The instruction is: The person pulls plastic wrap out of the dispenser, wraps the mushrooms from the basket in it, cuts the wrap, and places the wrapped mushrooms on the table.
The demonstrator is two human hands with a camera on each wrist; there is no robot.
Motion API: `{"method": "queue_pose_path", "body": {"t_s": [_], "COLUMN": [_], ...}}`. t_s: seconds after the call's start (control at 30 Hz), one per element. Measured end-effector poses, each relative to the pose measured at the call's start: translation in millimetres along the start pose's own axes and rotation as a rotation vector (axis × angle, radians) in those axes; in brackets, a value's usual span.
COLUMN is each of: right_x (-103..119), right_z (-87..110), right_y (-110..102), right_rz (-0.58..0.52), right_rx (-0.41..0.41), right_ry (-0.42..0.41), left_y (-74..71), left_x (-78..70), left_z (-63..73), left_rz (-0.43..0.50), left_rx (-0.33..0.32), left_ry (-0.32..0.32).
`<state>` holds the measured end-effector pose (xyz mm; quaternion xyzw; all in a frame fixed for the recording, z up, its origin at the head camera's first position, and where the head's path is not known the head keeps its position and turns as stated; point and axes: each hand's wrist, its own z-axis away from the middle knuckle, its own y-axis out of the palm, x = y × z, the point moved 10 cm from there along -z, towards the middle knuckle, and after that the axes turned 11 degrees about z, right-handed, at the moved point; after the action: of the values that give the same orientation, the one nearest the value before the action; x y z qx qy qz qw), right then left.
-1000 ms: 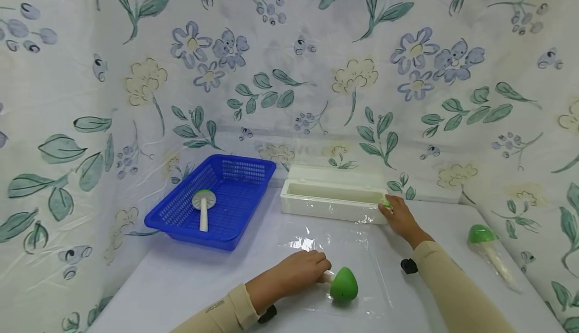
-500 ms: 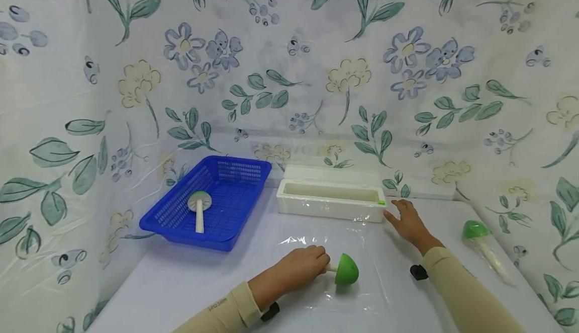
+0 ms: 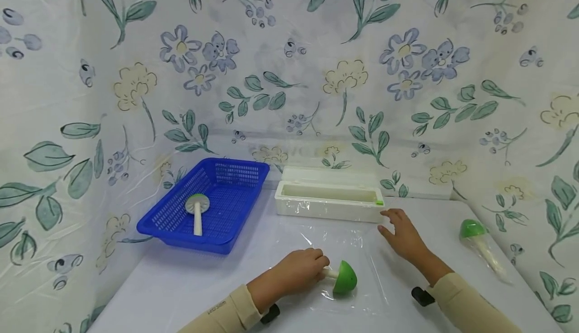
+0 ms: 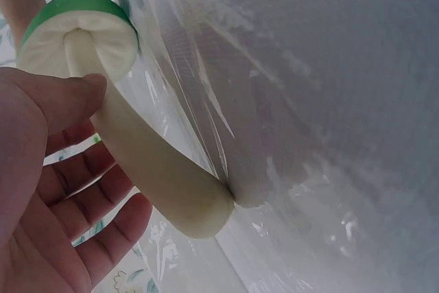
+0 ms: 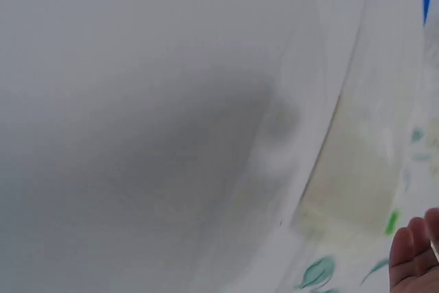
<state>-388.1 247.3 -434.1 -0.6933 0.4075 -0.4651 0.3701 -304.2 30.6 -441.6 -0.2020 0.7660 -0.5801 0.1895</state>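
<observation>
My left hand (image 3: pixel 298 268) pinches the pale stem of a toy mushroom (image 3: pixel 346 277) with a green domed cap. In the left wrist view, thumb and fingers hold the mushroom's stem (image 4: pixel 161 169) below the cap, and its rounded end touches the clear film. Under it, a sheet of cling film (image 3: pixel 316 237) lies on the table, reaching from a white cling film dispenser (image 3: pixel 325 210) whose lid stands raised. A small green slider (image 3: pixel 379 202) sits at the dispenser's right end. Close to that end, my right hand (image 3: pixel 404 237) is held with loose, spread fingers and holds nothing.
A blue plastic basket (image 3: pixel 181 240) stands at the left with another toy mushroom (image 3: pixel 197 215) in it. A wrapped green-capped mushroom (image 3: pixel 484 247) lies near the table's right edge. Patterned cloth (image 3: pixel 271 61) hangs behind and at both sides.
My right hand has left the green slider at the dispenser's right end and drawn back slightly toward me. My left hand still holds the mushroom, whose cap has turned a little.
</observation>
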Motion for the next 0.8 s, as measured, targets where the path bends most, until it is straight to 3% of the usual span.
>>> {"method": "queue_pose_path", "body": {"t_s": [0.23, 0.43, 0.5, 0.63, 0.8], "right_x": [43.9, 63.1, 73.4, 93.6, 97.7], "right_z": [50.1, 89.1, 103.6, 124.8, 133.9], "right_y": [5.1, 25.8, 32.6, 35.3, 33.9], "right_rz": [-0.035, -0.103, -0.105, -0.041, 0.038], "right_rx": [0.129, 0.365, 0.415, 0.395, 0.36], "right_ry": [-0.211, -0.363, -0.42, -0.538, -0.584], "left_y": [-2.9, -7.9, -13.2, -23.4, -20.2], "left_x": [-6.9, -11.3, -14.0, -17.8, -6.1], "left_z": [-0.6, 2.6, 8.9, 31.8, 63.0], "left_rz": [0.011, 0.024, 0.031, 0.08, 0.128], "left_rx": [0.018, -0.004, -0.024, -0.027, 0.088], "left_ry": [0.03, 0.048, 0.06, 0.1, 0.061]}}
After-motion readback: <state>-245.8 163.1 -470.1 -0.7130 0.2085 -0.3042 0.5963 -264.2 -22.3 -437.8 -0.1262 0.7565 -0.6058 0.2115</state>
